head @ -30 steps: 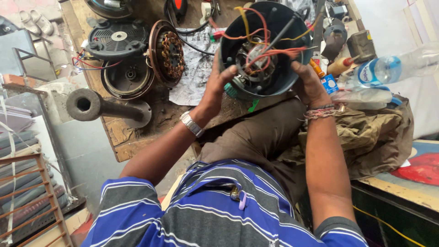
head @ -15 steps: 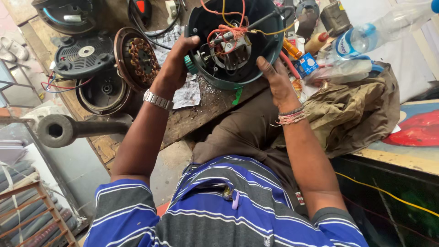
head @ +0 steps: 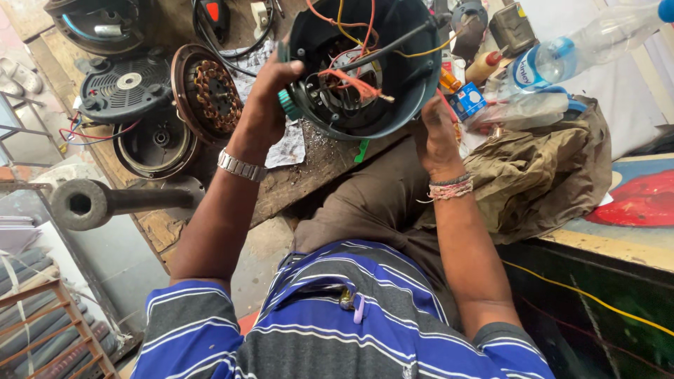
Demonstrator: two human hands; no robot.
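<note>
The left hand (head: pixel 270 98) is closed on the rim of a dark round fan motor housing (head: pixel 365 67), thumb over the edge beside a green toothed part. The right hand (head: pixel 439 130) grips the opposite rim from below, fingers curled behind the shell. Between the two grips the housing hangs tilted above the front edge of the wooden desk (head: pixel 295 182) and over the person's lap, its open side turned up toward the camera.

The shell looks stiff and fairly heavy, probably cast metal, so the rim seems the sound place to hold it. The loose wires (head: pixel 351 77) inside, red, orange and yellow, are soft and likely to snag or tear if pulled.

Just left of the housing a copper-wound stator (head: pixel 210 95) stands on edge, with a black vented cover (head: pixel 123 88) and another round shell (head: pixel 154 144) beside it. A thick metal bar (head: pixel 105 203) juts out at the desk's left side. To the right lie clear plastic bottles (head: pixel 562 60), a small blue box (head: pixel 467 102) and a crumpled olive cloth (head: pixel 547 168), close to the right wrist.
</note>
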